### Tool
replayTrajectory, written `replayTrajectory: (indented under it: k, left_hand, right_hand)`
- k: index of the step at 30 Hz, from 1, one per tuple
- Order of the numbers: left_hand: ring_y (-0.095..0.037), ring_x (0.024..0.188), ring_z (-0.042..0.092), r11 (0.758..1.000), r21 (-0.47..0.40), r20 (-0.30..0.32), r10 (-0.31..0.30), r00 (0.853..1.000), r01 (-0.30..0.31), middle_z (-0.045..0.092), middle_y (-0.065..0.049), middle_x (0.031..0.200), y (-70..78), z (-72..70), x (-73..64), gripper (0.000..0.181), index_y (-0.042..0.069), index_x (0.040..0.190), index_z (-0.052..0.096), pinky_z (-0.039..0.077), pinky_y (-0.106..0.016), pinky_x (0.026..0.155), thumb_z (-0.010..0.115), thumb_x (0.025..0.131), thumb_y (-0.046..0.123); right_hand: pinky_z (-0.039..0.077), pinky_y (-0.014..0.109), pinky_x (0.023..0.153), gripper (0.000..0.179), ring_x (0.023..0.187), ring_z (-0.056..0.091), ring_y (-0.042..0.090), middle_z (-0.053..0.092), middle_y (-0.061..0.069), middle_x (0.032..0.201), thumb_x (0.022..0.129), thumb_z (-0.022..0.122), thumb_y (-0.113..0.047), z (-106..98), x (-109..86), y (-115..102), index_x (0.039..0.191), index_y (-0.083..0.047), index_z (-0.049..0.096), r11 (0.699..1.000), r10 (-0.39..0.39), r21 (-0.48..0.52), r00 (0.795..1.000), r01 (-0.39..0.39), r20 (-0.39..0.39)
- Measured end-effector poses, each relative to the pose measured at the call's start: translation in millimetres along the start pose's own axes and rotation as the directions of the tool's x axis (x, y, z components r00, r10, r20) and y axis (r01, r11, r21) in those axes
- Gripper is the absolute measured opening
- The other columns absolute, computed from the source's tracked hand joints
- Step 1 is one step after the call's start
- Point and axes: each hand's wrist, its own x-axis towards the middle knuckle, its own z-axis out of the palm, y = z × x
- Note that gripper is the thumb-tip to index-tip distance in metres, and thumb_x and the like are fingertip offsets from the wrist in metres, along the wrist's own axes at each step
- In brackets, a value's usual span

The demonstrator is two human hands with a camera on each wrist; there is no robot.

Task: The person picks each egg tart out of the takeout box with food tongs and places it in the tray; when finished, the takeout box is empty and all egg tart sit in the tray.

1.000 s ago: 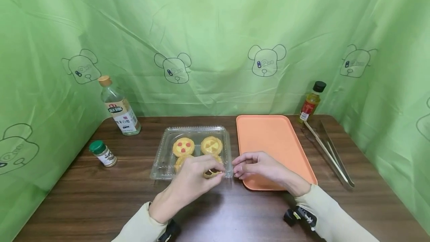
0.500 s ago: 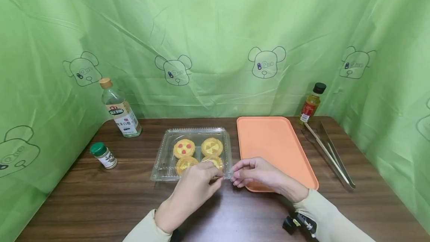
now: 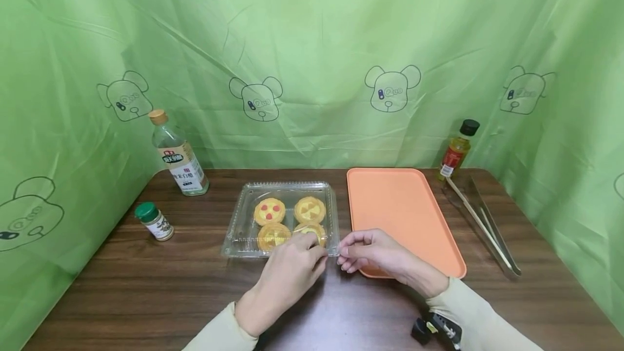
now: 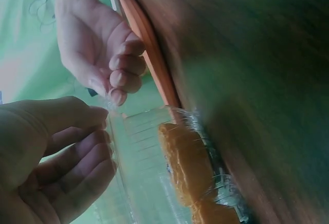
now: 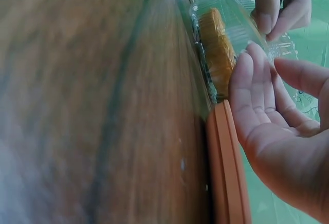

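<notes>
1. Two hands are seen at the near right corner of a clear container [image 3: 238, 234]: its near edge is pinched by the left hand [image 3: 293, 271]; the right hand [image 3: 374, 253] is placed fingertips-first at the corner, whether pinching cannot be told.
2. Unfastening of the container is judged to be in hand; an upward pull, with the base steadied, seems called for next.
3. Four tarts [image 3: 274, 237] are enclosed in it, left of the table's [image 3: 122, 291] middle.
4. Just to its right, an orange tray [image 3: 404, 205] is set against the table's far edge.
5. Tongs [image 3: 480, 226] are laid near the table's right edge.
</notes>
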Motion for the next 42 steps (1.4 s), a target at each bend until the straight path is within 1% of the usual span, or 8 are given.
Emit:
replayTrajectory:
  k: [6, 11, 19, 24, 26, 29, 33, 42]
  left_hand:
    - [-0.012, 0.069, 0.059, 1.000, 0.021, -0.007, 0.011, 1.000, -0.011, 0.057, 0.005, 0.079, 1.0, 2.7, -0.7, 0.016, 0.011, 0.082, 0.080, 0.054, -0.026, 0.056, 0.094, 0.074, 0.010]
    - [-0.013, 0.067, 0.059, 0.998, 0.047, -0.035, 0.054, 0.998, -0.052, 0.058, 0.004, 0.079, 0.3, 5.1, 0.2, 0.014, 0.011, 0.078, 0.076, 0.053, -0.026, 0.052, 0.090, 0.075, 0.008]
    - [-0.011, 0.063, 0.054, 0.992, 0.063, -0.078, 0.116, 0.990, -0.111, 0.056, 0.003, 0.077, -3.1, 9.7, -0.5, 0.016, 0.010, 0.075, 0.073, 0.049, -0.020, 0.049, 0.088, 0.074, 0.006]
    - [-0.010, 0.062, 0.053, 0.987, 0.085, -0.111, 0.148, 0.983, -0.139, 0.056, 0.004, 0.076, -5.4, 10.2, 1.5, 0.014, 0.010, 0.073, 0.071, 0.046, -0.017, 0.048, 0.085, 0.073, 0.005]
    - [-0.010, 0.061, 0.051, 0.984, 0.096, -0.120, 0.161, 0.980, -0.150, 0.055, 0.004, 0.075, -5.2, 9.8, 2.2, 0.014, 0.010, 0.072, 0.071, 0.045, -0.017, 0.047, 0.084, 0.072, 0.005]
    - [-0.010, 0.060, 0.050, 0.980, 0.110, -0.128, 0.177, 0.976, -0.164, 0.055, 0.003, 0.074, -4.5, 10.2, 2.4, 0.014, 0.010, 0.071, 0.070, 0.044, -0.017, 0.046, 0.083, 0.071, 0.004]
    - [-0.011, 0.059, 0.050, 0.979, 0.117, -0.137, 0.181, 0.974, -0.166, 0.055, 0.002, 0.073, -4.3, 11.8, 2.7, 0.014, 0.008, 0.070, 0.067, 0.043, -0.018, 0.044, 0.081, 0.071, 0.003]
    - [-0.012, 0.059, 0.045, 0.990, 0.063, -0.151, 0.136, 0.979, -0.128, 0.049, 0.001, 0.072, -3.4, 12.5, 2.4, 0.011, 0.008, 0.070, 0.064, 0.039, -0.019, 0.045, 0.070, 0.077, 0.003]
  right_hand:
    - [0.062, 0.030, 0.077, 0.016, 0.082, 0.071, 0.021, 0.073, 0.017, 0.094, 0.102, 0.065, -0.003, 4, -0.1, 2, 0.108, 0.012, 0.066, 0.999, 0.004, -0.033, 0.999, -0.005, -0.053]
    - [0.062, 0.030, 0.074, 0.016, 0.079, 0.071, 0.020, 0.073, 0.017, 0.091, 0.101, 0.066, -0.004, 7, -0.3, 1, 0.107, 0.012, 0.067, 0.996, -0.012, -0.092, 0.996, 0.004, -0.090]
    - [0.061, 0.029, 0.072, 0.014, 0.076, 0.068, 0.020, 0.072, 0.014, 0.088, 0.100, 0.063, -0.003, 12, -1.3, 1, 0.104, 0.010, 0.066, 0.991, -0.014, -0.133, 0.993, -0.001, -0.114]
    - [0.060, 0.028, 0.070, 0.017, 0.074, 0.067, 0.020, 0.071, 0.013, 0.085, 0.099, 0.062, -0.003, 14, -1.0, 0, 0.104, 0.013, 0.064, 0.987, -0.030, -0.159, 0.991, 0.009, -0.131]
    - [0.059, 0.028, 0.068, 0.018, 0.073, 0.067, 0.020, 0.070, 0.012, 0.085, 0.098, 0.061, -0.002, 15, -1.6, 0, 0.104, 0.014, 0.063, 0.987, -0.029, -0.158, 0.991, 0.008, -0.134]
    - [0.057, 0.026, 0.067, 0.015, 0.073, 0.066, 0.019, 0.069, 0.012, 0.084, 0.098, 0.062, -0.002, 17, -2.9, -1, 0.103, 0.012, 0.063, 0.989, -0.021, -0.148, 0.990, 0.000, -0.138]
    - [0.056, 0.025, 0.066, 0.011, 0.073, 0.065, 0.018, 0.068, 0.010, 0.084, 0.097, 0.063, -0.003, 18, -3.8, -2, 0.101, 0.008, 0.064, 0.992, -0.008, -0.126, 0.989, -0.011, -0.145]
    - [0.052, 0.021, 0.060, 0.009, 0.069, 0.061, 0.015, 0.068, 0.009, 0.082, 0.093, 0.066, -0.003, 25, -4.8, -4, 0.098, 0.004, 0.065, 0.997, 0.032, -0.063, 0.977, -0.046, -0.209]
